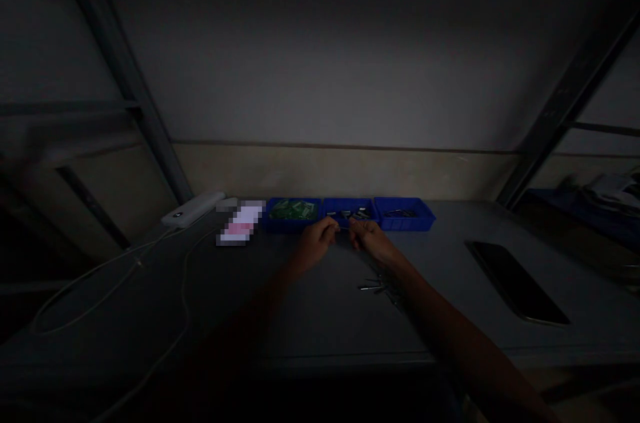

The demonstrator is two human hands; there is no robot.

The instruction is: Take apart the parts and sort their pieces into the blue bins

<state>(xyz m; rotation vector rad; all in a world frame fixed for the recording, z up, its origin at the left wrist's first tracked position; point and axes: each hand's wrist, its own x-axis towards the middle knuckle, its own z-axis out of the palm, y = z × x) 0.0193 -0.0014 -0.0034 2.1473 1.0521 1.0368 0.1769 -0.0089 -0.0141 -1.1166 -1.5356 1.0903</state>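
Observation:
The scene is very dim. My left hand [317, 242] and my right hand [369, 238] meet just in front of the middle blue tray [350, 204], fingers pinched together on a small thin part [343, 228] between them that I cannot make out. The left blue tray [293, 224] holds green pieces. Dark small parts lie in the middle tray. The right blue tray [405, 222] holds a few dark items. Below my right wrist several thin metal pieces [374, 286] lie on the grey table [310, 316].
A dark phone [517, 283] lies flat at the right. A white power bank [193, 209] sits at the back left with white cables [125, 276] looping over the table. A pink-and-white blurred item [241, 223] lies beside the trays. Metal frame posts stand at both sides.

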